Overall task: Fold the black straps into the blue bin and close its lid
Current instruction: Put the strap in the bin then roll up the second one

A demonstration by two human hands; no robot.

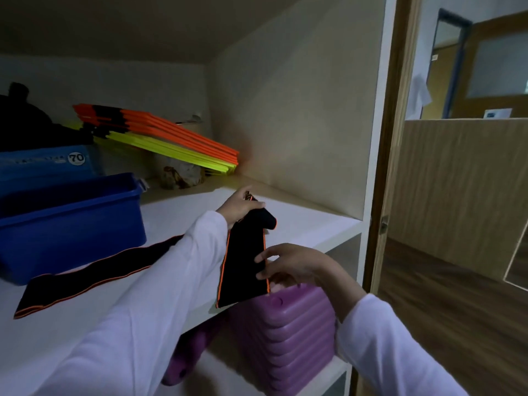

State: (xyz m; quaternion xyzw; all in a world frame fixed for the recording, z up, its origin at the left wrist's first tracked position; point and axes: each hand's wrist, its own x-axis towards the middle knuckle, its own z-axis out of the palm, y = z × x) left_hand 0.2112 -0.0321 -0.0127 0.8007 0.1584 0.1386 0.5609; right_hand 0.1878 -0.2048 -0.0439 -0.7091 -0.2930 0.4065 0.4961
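Note:
A black strap with orange edging (pixel 243 267) hangs doubled over in front of the shelf. My left hand (pixel 238 205) grips its folded top. My right hand (pixel 288 262) pinches its right edge lower down. The strap's other length (pixel 85 274) trails left across the white shelf (pixel 300 221), behind my left sleeve. The open blue bin (pixel 71 230) stands at the shelf's left, its inside hidden. Behind it lies a paler blue piece (pixel 43 162) with a "70" sticker; whether it is the lid I cannot tell.
Orange and yellow flat markers (pixel 171 138) lean at the back of the shelf above a crumpled bundle (pixel 181 175). Dark gear (pixel 25 124) sits far left. Purple stacked steps (pixel 288 332) fill the shelf below. The cupboard's side wall (pixel 300 110) is on the right.

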